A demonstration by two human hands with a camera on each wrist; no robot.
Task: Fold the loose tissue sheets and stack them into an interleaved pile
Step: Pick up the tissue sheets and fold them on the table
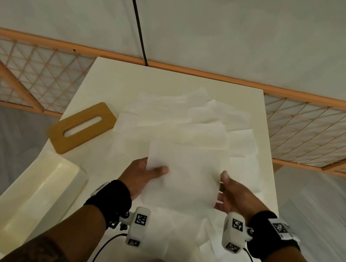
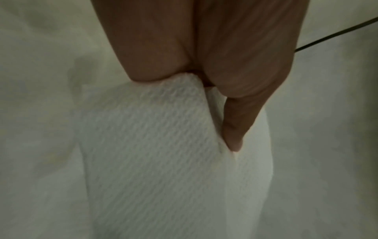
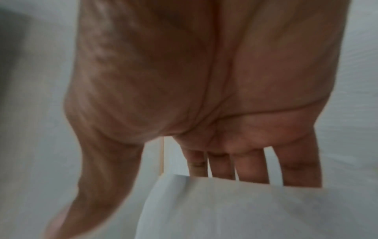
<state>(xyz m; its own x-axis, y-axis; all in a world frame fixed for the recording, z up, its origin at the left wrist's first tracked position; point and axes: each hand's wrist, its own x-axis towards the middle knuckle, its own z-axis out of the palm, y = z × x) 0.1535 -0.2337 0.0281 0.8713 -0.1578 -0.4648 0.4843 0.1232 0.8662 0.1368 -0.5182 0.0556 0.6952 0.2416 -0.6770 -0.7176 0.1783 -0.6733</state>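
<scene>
**Sheet held at both edges, ready to fold**

The left hand [image 1: 139, 177] pinches the left edge of one tissue sheet [image 1: 185, 174], thumb on top and fingers beneath; the left wrist view shows the embossed paper gathered into the crook of the thumb. The right hand [image 1: 229, 195] supports the opposite edge on nearly straight fingers [image 3: 251, 168], its thumb raised clear of the paper, so this grip is loose rather than closed. The sheet hangs between the two hands, above the tabletop [image 1: 112, 78].

Beyond the fingertips lie the loose sheets [image 1: 183, 119], overlapping untidily; more paper lies under the wrists. Left of the left hand sit a wooden lid [image 1: 81, 127] with a slot and a pale box [image 1: 26, 197].

The risks, as I judge them:
- The right side may slip or sag, since nothing clamps it, giving a crooked fold.
- The bunching at the left thumb could crease or tear the thin paper if pulled taut.
- Setting the sheet down on the untidy spread may drag neighbours askew and spoil the interleaving.
</scene>
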